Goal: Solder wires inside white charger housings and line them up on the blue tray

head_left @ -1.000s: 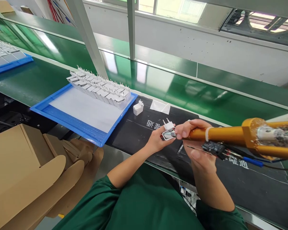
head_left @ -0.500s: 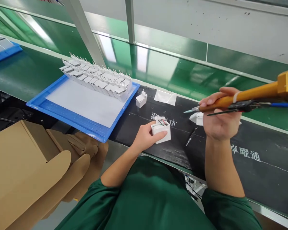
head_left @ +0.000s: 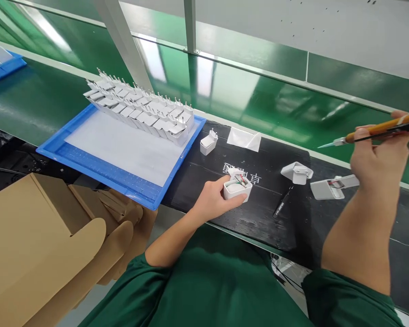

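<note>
My left hand [head_left: 214, 200] grips an open white charger housing [head_left: 237, 191] low over the black mat; red and green wires and a raised white part show at its top. At the right, my right hand [head_left: 383, 152] is closed round an orange glue dispenser [head_left: 378, 131], its pale nozzle pointing left above the mat. A white plug unit [head_left: 208, 142] stands behind my left hand. Between the hands lie another white unit [head_left: 297, 173] and a black tweezers-like tool [head_left: 283, 201]. An opened housing with wires [head_left: 327, 189] rests just left of my right forearm.
A blue tray [head_left: 119, 186] at the left holds rows of white plug units [head_left: 139, 109]. A white sheet piece [head_left: 244, 139] lies at the mat's back. Cardboard boxes [head_left: 23, 240] fill the lower left, and a metal post [head_left: 190, 27] rises behind the bench.
My right hand has moved right with the dispenser, away from the left hand, uncovering the white units beneath. The left hand still holds the housing, and the view has shifted slightly.
</note>
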A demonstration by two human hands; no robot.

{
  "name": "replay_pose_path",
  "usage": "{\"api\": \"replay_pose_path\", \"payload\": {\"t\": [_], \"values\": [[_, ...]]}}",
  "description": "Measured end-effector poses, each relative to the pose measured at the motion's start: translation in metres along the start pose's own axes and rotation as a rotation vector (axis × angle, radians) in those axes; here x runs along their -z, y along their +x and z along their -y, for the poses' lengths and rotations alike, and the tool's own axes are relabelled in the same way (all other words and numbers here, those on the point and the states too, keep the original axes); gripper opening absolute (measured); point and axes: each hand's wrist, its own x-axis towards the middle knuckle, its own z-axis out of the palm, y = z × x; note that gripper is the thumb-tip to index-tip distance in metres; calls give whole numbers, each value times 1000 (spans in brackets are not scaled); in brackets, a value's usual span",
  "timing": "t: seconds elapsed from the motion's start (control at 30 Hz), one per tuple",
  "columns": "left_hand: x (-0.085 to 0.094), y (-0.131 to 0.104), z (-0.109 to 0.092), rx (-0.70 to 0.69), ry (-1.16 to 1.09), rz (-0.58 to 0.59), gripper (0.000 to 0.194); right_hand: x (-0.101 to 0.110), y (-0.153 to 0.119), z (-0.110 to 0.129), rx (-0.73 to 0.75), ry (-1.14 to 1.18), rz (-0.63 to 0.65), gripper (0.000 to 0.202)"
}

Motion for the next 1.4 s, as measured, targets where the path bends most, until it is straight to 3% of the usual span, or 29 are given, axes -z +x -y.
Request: {"api": "replay_pose_path", "payload": {"t": [0.07,0.13,0.33,0.5,0.6,0.7,0.73,0.8,0.87,0.97,1.07,1.17,1.3,1.4], "values": [[1,0,0,-9,9,4,38,6,10,-11,-108,-286,12,76],[2,0,0,-10,18,4,37,13,16,-14,-209,-354,44,79],[0,-10,-5,16,50,-12,36,36,8,1,-408,-227,98,57],[-11,-21,-9,42,90,-8,40,37,5,-32,-354,-23,109,61],[-18,-27,-14,24,118,8,40,40,-14,-53,-211,-168,-30,59],[-24,-34,-19,11,124,47,38,47,-63,-48,142,-214,-202,44],[-26,-36,-21,10,127,62,37,48,-83,-41,316,-140,-132,36],[-29,-42,-25,7,137,89,36,44,-123,-28,668,-26,154,34],[-30,-46,-28,4,150,108,35,35,-151,-19,888,-88,350,40],[-32,-48,-27,12,170,136,36,17,-168,-19,994,-199,462,40],[-34,-43,-19,28,183,161,38,10,-165,-24,1033,-171,451,36],[-39,-34,-4,57,166,170,39,17,-169,-22,986,-6,321,31],[-52,-23,15,97,115,195,39,24,-198,-5,608,518,7,35],[-62,-20,23,98,136,201,37,16,-225,11,423,821,-95,35]]}}
